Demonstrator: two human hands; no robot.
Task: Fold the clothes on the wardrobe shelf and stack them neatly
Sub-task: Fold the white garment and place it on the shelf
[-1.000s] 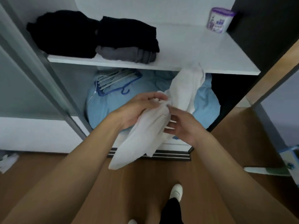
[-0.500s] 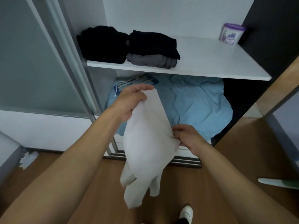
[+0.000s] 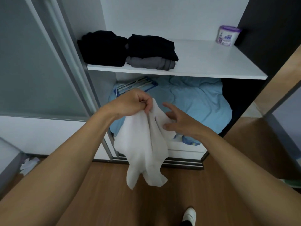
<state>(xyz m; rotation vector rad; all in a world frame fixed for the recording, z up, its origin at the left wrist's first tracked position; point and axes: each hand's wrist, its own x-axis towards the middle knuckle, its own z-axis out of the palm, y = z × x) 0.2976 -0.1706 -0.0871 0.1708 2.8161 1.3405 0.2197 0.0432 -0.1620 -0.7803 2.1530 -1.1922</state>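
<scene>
Wardrobe shelf (image 3: 203, 62): white board, its right half bare. Under the shelf lies a crumpled blue bedding bundle (image 3: 195, 101). White garment (image 3: 143, 144): not on the shelf; it hangs in the air below and in front of the shelf's front edge, bunched at the top and trailing loose toward the floor, two narrow ends dangling lowest (sleeves or legs, cannot tell which). On the left part of the shelf are a black folded pile (image 3: 101, 48) and, touching its right side, a second black folded item (image 3: 151, 44) lying on a grey folded item (image 3: 151, 62). Left hand (image 3: 132, 103), below the shelf: grip clenched on the garment's top edge, carrying all of its weight. Right hand (image 3: 177, 123), below the shelf and just right of the left: grip released, fingers spread, thumb against the cloth, nothing pinched. A purple-lidded tub (image 3: 228, 35) stands at the back right corner of the shelf. Judgement: the cloth is thin, light and fully limp, has no stiffness to hold a crease unaided, and tends to slump and twist. It is not fragile and not slippery. The best hold is likely two pinches well apart along one seam or hem, so it hangs flat; the right grip would need to find the opposite corner. The bare part of the shelf looks a fair surface for flattening each fold.
</scene>
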